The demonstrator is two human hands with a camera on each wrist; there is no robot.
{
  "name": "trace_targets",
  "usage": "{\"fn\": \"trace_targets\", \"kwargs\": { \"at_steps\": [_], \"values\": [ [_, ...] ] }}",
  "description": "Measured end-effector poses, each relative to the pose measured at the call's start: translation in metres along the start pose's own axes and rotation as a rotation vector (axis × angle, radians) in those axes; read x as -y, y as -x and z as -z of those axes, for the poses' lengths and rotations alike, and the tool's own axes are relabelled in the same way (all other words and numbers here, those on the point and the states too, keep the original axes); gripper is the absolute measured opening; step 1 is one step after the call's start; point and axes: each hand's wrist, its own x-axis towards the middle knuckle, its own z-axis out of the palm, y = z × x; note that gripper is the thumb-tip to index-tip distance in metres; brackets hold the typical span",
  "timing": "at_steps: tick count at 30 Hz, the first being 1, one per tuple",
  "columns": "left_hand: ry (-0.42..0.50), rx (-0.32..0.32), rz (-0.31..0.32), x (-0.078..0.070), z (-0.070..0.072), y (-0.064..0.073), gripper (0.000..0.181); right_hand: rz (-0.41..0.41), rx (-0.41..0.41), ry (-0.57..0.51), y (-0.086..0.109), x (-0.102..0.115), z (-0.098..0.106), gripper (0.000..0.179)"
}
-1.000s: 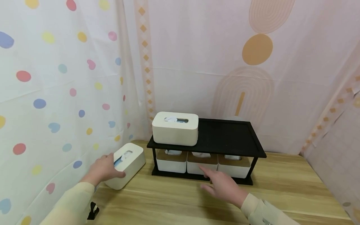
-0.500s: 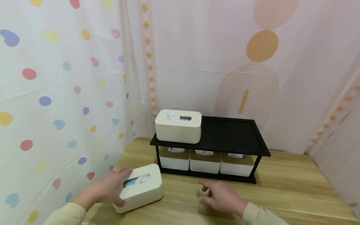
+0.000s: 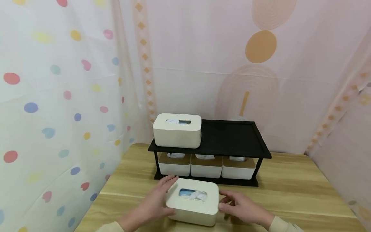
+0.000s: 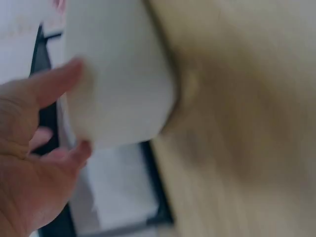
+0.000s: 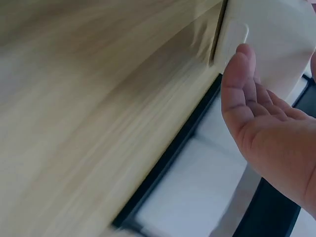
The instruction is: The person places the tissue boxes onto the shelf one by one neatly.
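Note:
A white tissue box (image 3: pixel 197 207) with tissue showing in its slot is between both hands at the table's near side. My left hand (image 3: pixel 155 203) grips its left end, fingers at the far corner and thumb at the near one. In the left wrist view, thumb and fingertips meet the pale box wall (image 4: pixel 118 74). My right hand (image 3: pixel 242 206) has its fingertips right at the opposite end. Seen from the right wrist, loosely bent fingers (image 5: pixel 239 69) overlap that end wall (image 5: pixel 276 44). The box's underside is hidden.
Behind stands a black two-tier rack (image 3: pixel 234 138). A similar white tissue box (image 3: pixel 177 138) sits on its top left. Below are three brown-topped white boxes: left (image 3: pixel 175 169), middle (image 3: pixel 206 170), right (image 3: pixel 238 172). Patterned curtains (image 3: pixel 185 90) surround the wooden table (image 3: pixel 295 193).
My left hand has brought the white tissue box rightward and toward me, turning it lengthwise across the table. The right hand has drawn back from the rack and now meets the box's right end.

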Motion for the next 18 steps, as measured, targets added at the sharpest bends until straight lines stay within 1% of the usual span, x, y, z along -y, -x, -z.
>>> {"fn": "trace_targets", "kwargs": {
  "at_steps": [2, 4, 6, 9, 12, 14, 16, 18],
  "values": [
    [0.126, -0.026, 0.015, -0.004, -0.016, -0.005, 0.104, -0.039, -0.006, -0.079, 0.01, -0.008, 0.008, 0.075],
    [0.29, -0.02, 0.044, -0.006, -0.027, -0.007, 0.098, -0.059, -0.017, -0.148, 0.018, -0.017, 0.014, 0.077],
    [0.441, 0.006, 0.087, -0.005, -0.032, -0.008, 0.09, -0.066, -0.023, -0.195, 0.024, -0.024, 0.019, 0.078],
    [0.605, 0.053, 0.147, 0.002, -0.034, -0.01, 0.079, -0.071, -0.003, -0.263, 0.03, -0.033, 0.025, 0.078],
    [0.699, 0.123, 0.198, 0.013, -0.033, -0.01, 0.077, -0.075, 0.047, -0.338, 0.032, -0.038, 0.027, 0.079],
    [0.751, 0.187, 0.245, 0.02, -0.033, -0.009, 0.079, -0.079, 0.088, -0.382, 0.031, -0.04, 0.028, 0.081],
    [0.77, 0.251, 0.295, 0.026, -0.033, -0.008, 0.081, -0.085, 0.12, -0.414, 0.031, -0.041, 0.027, 0.084],
    [0.79, 0.303, 0.335, 0.028, -0.032, -0.008, 0.082, -0.087, 0.139, -0.434, 0.03, -0.042, 0.027, 0.086]
  ]
}}
